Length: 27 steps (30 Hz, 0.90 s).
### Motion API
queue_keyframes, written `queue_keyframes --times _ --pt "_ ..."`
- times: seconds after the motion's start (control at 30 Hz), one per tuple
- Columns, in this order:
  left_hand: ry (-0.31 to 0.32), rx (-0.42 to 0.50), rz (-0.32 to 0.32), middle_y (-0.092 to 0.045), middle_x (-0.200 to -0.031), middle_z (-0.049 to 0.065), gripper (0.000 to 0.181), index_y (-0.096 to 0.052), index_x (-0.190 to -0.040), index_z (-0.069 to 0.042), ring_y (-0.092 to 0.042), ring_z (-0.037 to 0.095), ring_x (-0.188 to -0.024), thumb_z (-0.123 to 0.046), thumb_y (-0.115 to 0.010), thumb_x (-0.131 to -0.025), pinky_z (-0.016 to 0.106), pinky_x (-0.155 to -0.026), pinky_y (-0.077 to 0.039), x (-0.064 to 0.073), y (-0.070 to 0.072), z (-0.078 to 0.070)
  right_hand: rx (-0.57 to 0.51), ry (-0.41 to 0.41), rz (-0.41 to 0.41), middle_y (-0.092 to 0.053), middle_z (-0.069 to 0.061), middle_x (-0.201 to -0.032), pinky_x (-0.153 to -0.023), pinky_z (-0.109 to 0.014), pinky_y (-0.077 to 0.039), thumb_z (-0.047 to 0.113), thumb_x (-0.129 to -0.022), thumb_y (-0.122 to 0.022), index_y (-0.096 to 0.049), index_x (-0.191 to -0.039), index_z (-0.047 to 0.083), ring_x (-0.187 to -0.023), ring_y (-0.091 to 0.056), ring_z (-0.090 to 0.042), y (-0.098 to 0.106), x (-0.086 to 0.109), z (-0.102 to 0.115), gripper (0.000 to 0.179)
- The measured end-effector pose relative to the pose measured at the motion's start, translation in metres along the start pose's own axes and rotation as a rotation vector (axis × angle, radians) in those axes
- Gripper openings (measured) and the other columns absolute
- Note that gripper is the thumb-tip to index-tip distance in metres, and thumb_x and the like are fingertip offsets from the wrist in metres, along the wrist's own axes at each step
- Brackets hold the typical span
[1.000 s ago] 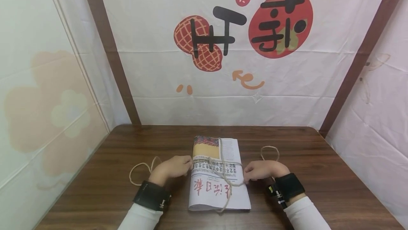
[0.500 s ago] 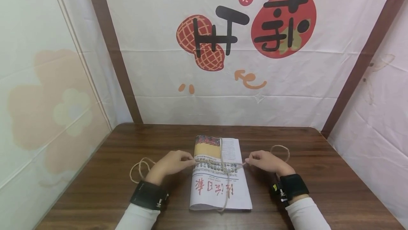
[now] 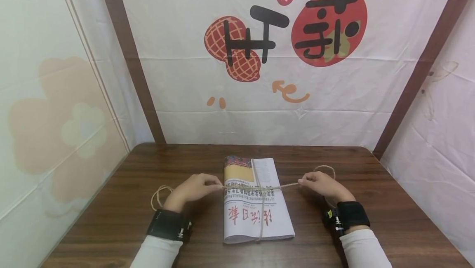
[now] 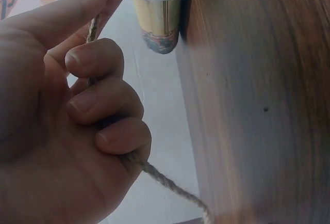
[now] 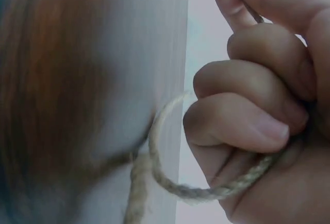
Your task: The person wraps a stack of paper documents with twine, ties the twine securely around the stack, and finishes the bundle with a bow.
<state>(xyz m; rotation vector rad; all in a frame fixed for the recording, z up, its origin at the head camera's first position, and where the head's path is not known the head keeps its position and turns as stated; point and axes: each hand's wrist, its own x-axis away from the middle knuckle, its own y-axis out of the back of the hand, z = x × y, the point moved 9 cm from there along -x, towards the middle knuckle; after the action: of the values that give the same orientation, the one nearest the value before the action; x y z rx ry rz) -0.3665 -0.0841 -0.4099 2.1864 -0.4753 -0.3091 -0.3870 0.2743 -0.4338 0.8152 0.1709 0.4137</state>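
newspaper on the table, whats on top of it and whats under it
Twine crosses the top of the newspaper lengthwise and sideways, held by the left hand and right hand. Below is the brown table; whatever lies between them is covered.

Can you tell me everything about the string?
The string is light brown and twisted, and looks like rough plant fibre. It runs lengthwise and across the folded newspaper, forming a cross on top. The left grip and right grip each hold it, with the stretch between the newspaper and the right grip looking straight and tight. Loose loops show beyond both grips.
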Motion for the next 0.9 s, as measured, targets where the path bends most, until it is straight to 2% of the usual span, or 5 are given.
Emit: queue_keyframes --times 0.27,0.47,0.7,0.8,0.9 --pt "-0.038 0.034 0.062 -0.064 -0.082 0.000 0.020 -0.069 -0.097 -0.008 -0.057 0.015 -0.076 -0.024 -0.058 -0.101 0.038 -0.073 -0.049 -0.003 -0.014 -0.010 -0.121 -0.034 0.093 -0.061 -0.006 -0.079 -0.059 -0.031 -0.047 0.020 -0.107 -0.045 -0.062 -0.098 0.001 -0.064 -0.054 -0.016 -0.020 -0.005 0.004 0.028" --pt "0.023 -0.003 0.030 -0.070 -0.103 0.004 0.031 -0.073 -0.108 -0.007 -0.063 0.023 -0.101 -0.032 -0.055 -0.102 0.048 -0.093 -0.049 -0.003 -0.018 -0.017 -0.356 -0.055 0.184 -0.067 -0.014 -0.101 -0.075 -0.040 -0.057 0.016 -0.108 -0.040 -0.056 -0.103 -0.004 -0.088 -0.069 -0.029 -0.042 -0.012 0.013 0.027" --pt "0.055 -0.049 -0.053 -0.070 -0.117 0.011 0.026 -0.072 -0.115 -0.008 -0.061 0.034 -0.118 -0.024 -0.056 -0.103 0.053 -0.100 -0.045 -0.004 -0.014 -0.019 -0.475 -0.041 0.319 -0.070 -0.021 -0.110 -0.078 -0.040 -0.058 0.011 -0.102 -0.042 -0.052 -0.087 0.001 -0.098 -0.071 -0.031 -0.059 -0.008 0.027 0.020" --pt "0.052 -0.064 -0.073 -0.069 -0.122 0.013 0.025 -0.073 -0.118 -0.008 -0.059 0.036 -0.121 -0.019 -0.056 -0.102 0.053 -0.102 -0.043 -0.004 -0.013 -0.019 -0.431 -0.047 0.369 -0.072 -0.015 -0.100 -0.065 -0.031 -0.056 0.012 -0.098 -0.047 -0.054 -0.084 0.003 -0.080 -0.070 -0.022 -0.066 -0.006 0.030 0.018" --pt "0.035 -0.060 -0.088 -0.070 -0.118 0.011 0.023 -0.074 -0.114 -0.010 -0.061 0.034 -0.118 -0.015 -0.056 -0.102 0.052 -0.100 -0.045 -0.005 -0.012 -0.021 -0.325 -0.053 0.365 -0.063 -0.002 -0.076 -0.050 -0.023 -0.040 0.015 -0.095 -0.052 -0.060 -0.087 0.002 -0.057 -0.050 -0.011 -0.068 -0.008 0.030 0.017"
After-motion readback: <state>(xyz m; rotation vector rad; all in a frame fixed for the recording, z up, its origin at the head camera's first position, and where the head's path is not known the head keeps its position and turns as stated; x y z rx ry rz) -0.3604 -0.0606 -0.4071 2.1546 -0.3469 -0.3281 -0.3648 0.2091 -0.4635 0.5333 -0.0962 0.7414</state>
